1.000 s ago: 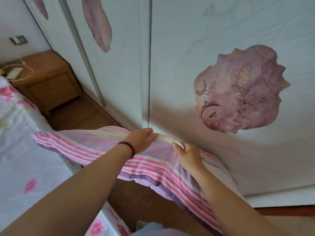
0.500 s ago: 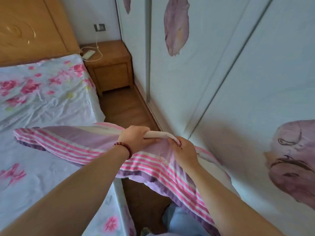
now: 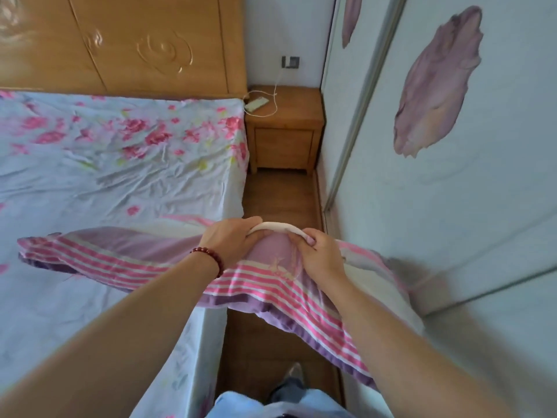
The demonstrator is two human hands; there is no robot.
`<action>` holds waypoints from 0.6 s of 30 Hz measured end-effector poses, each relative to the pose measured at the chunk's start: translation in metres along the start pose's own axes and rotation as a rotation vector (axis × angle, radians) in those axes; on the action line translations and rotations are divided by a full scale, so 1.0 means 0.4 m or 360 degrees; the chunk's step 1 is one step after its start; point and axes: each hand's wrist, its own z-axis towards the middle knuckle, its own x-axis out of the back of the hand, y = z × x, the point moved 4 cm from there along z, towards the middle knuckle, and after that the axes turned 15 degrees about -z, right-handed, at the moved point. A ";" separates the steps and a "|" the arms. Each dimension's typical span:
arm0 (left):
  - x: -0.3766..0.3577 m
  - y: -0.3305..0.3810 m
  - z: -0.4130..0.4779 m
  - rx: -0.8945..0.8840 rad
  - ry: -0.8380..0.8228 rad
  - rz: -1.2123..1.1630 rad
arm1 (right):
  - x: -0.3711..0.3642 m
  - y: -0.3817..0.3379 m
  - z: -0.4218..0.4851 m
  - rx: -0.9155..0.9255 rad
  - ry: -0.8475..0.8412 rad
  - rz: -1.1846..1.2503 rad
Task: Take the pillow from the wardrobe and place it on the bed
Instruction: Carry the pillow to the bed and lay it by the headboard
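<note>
A flat pillow [image 3: 265, 285] in a pink, white and purple striped cover hangs in the air across the gap between bed and wardrobe. Its left end reaches over the bed's edge. My left hand [image 3: 232, 239], with a red bead bracelet on the wrist, and my right hand [image 3: 319, 254] both grip the pillow's far edge, close together. The bed [image 3: 105, 164] with a pale floral sheet fills the left side. The wardrobe [image 3: 452, 191], white sliding doors with purple petal prints, stands shut on the right.
A wooden headboard [image 3: 135, 43] runs along the back. A wooden nightstand [image 3: 286, 131] with a phone [image 3: 256, 104] on a white cable stands between bed and wardrobe. A narrow strip of wooden floor [image 3: 280, 194] runs ahead. My legs show at the bottom.
My view has swung left from the wardrobe door toward the bed and headboard. The pillow has travelled with both hands, and its left end now hangs over the bed.
</note>
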 end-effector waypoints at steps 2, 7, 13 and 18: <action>0.012 -0.003 0.022 0.0005 0.0080 -0.0043 | 0.016 -0.005 0.061 0.0059 0.0021 0.0049; 0.044 -0.011 0.101 0.0215 0.0348 0.0022 | 0.040 -0.028 0.200 0.0153 0.0006 0.0162; 0.062 -0.039 0.213 0.0337 0.0383 0.0046 | 0.051 -0.052 0.318 0.0258 0.0043 0.0210; 0.047 -0.086 0.317 0.0454 0.0285 -0.0004 | 0.028 -0.035 0.418 0.0253 0.0037 0.0212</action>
